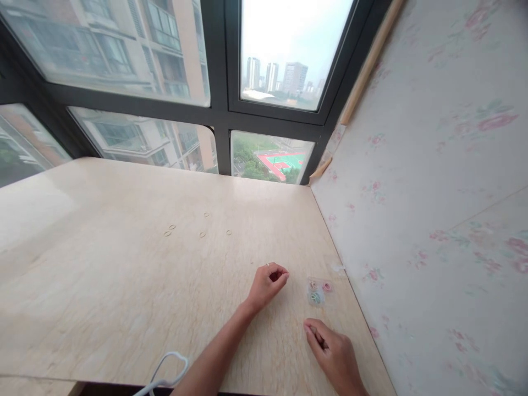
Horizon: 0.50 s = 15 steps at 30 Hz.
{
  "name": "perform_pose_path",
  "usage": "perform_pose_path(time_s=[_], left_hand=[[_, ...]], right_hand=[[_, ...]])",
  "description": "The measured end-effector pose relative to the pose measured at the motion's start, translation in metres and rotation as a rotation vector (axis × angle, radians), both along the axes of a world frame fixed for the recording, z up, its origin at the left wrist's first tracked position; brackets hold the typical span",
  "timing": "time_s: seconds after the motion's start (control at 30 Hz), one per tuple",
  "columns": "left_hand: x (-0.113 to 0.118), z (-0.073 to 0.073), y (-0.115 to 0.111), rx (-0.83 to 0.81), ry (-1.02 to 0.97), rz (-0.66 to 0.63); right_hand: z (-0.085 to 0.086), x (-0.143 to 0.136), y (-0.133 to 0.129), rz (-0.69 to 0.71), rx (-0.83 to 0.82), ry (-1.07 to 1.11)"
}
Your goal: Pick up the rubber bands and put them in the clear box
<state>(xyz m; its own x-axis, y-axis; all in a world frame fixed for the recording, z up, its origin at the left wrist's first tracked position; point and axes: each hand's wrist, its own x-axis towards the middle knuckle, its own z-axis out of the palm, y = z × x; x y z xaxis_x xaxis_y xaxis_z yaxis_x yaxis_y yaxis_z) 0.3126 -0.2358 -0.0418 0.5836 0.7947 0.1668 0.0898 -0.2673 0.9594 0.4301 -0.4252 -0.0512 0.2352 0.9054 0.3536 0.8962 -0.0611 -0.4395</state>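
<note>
Clear plastic box of coloured bands sits near the wall, just beyond the right hand; this and the left hand press thumb to fingers, anything pinched indiscernible. A stray knuckle could jolt the box, scattering bands.

Near the right edge of the pale counter, a clear box holds small bands, beige and pink in its back compartments and green at front left. The left hand is curled with thumb meeting fingertips, left of the box; the right hand, likewise pinched, is between the box and the front edge. Whether either holds anything is unclear. Five thin yellowish rings lie apart toward the back edge. A white cable loops over the front edge.
</note>
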Motion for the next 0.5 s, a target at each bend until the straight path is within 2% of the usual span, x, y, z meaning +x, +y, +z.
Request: perform_pose_path(time_s=[0.3,0.5], left_hand=[[-0.0011,-0.0017,-0.0017,-0.108,-0.104,0.086],[-0.0027,0.0001,0.0039,-0.306,-0.238,0.138]], right_hand=[[0.0010,0.0007,0.0014,-0.008,0.052,-0.002],[-0.0008,-0.0042,0.0069,0.000,0.068,0.154]])
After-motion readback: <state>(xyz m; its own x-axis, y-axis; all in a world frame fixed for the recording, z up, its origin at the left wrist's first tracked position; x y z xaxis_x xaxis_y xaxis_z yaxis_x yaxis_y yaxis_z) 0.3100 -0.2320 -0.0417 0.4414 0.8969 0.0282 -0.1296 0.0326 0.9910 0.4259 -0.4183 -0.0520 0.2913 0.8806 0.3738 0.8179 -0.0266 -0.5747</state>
